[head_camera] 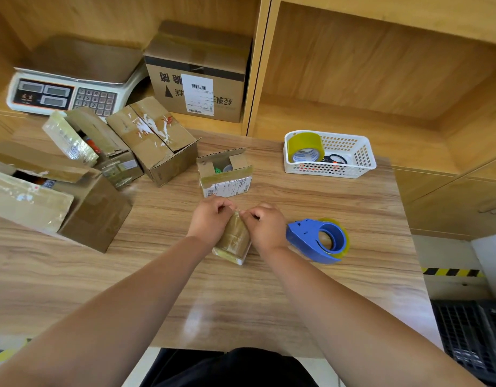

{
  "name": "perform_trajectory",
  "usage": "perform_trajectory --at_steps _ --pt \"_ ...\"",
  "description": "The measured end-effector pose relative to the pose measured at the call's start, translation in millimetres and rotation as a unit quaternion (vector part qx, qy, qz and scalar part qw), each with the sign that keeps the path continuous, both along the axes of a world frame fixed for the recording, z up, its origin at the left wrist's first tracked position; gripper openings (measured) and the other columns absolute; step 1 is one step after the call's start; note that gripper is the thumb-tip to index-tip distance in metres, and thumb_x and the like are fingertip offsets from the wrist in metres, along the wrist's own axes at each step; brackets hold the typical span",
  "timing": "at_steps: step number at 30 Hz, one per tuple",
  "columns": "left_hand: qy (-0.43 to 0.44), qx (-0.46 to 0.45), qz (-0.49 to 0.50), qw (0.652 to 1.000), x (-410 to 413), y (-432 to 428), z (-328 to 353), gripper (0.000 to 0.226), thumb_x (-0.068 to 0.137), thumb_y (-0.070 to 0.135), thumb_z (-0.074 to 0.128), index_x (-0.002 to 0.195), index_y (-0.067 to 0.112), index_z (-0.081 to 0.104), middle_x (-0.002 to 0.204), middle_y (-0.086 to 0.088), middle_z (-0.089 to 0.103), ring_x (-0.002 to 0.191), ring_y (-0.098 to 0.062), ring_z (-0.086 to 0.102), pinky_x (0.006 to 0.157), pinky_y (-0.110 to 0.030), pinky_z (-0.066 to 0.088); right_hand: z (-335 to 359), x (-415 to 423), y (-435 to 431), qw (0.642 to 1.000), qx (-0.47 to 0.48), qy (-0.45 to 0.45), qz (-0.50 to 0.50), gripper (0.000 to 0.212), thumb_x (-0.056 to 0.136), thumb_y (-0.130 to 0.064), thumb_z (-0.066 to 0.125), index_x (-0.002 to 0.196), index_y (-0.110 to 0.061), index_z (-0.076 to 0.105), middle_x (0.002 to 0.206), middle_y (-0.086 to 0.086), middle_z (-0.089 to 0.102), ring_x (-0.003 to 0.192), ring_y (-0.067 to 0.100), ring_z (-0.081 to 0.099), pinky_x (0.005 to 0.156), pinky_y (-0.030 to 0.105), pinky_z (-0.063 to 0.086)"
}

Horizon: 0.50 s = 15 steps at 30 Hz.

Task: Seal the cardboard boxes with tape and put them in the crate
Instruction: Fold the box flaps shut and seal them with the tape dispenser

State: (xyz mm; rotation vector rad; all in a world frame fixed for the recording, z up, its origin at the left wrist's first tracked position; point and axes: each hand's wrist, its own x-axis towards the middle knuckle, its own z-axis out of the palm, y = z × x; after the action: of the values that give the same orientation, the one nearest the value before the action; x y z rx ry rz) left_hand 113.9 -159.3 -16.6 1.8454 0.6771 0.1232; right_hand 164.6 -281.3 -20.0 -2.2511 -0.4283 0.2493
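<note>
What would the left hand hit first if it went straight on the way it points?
Probably the small open box just beyond it. The left hand, pinching the taped box together with the right hand, points forward and slightly right, toward that box's labelled front. Depth is unclear.

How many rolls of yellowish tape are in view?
2: one yellowish tape roll stands in the white plastic basket; the other sits in the blue tape dispenser. More may be hidden.

Digits 1–9 on scale keypad
</note>
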Motion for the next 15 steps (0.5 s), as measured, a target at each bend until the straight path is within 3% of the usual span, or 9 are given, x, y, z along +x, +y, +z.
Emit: perform_trajectory --at_steps 1,4,7,11,15 --pt "0.004 -0.023 0.029 0.999 -3 0 3 0.007 0.088 0.017 0.065 0.093 0.022 0.066 0.091 0.008 0.060 0.086 -0.006 0.055 0.083 -0.025 0.046 1 -2 -1 1.000 0.005 -0.015 -0.002 0.021 0.087 -0.022 0.067 0.081 -0.004 0.075 0.080 0.005 0.063 0.092 0.023 0.051 0.068 0.023 0.026" --pt "0.042 -0.083 0.131 0.987 -10 2 8 0.032 0.077 0.033 0.076 0.103 0.025 0.059 0.096 0.009 0.058 0.088 -0.009 0.057 0.081 -0.029 0.049 5 -8 -2 0.997 0.026 -0.074 -0.004 0.018 0.084 -0.024 0.070 0.081 -0.008 0.076 0.078 0.001 0.062 0.088 0.020 0.049 0.071 0.026 0.031" --pt "0.107 -0.074 0.139 0.982 -19 -1 9 0.039 0.077 0.048 0.073 0.102 0.022 0.059 0.097 0.007 0.061 0.089 -0.014 0.060 0.082 -0.036 0.053 3 -19 -5 0.987 0.030 -0.155 0.009 0.027 0.083 -0.033 0.066 0.080 -0.008 0.074 0.077 0.001 0.063 0.083 0.022 0.052 0.067 0.030 0.042" --pt "0.085 -0.159 0.141 0.974 -33 -12 4 0.031 0.087 0.043 0.064 0.099 0.015 0.067 0.092 0.000 0.066 0.084 -0.015 0.058 0.074 -0.030 0.048 -8 -35 -11 0.980 0.025 -0.195 0.035 0.043 0.088 -0.046 0.051 0.092 -0.009 0.073 0.089 0.001 0.064 0.090 0.016 0.048 0.076 0.025 0.039" --pt "0.050 -0.266 0.160 0.949 -39 -13 5 0.022 0.093 0.032 0.056 0.109 0.021 0.068 0.104 -0.001 0.066 0.097 -0.016 0.059 0.082 -0.029 0.047 -18 -52 -14 0.971 0.018 -0.201 0.127 0.049 0.094 -0.048 0.045 0.111 -0.007 0.067 0.103 -0.001 0.054 0.095 0.015 0.042 0.087 0.015 0.032"
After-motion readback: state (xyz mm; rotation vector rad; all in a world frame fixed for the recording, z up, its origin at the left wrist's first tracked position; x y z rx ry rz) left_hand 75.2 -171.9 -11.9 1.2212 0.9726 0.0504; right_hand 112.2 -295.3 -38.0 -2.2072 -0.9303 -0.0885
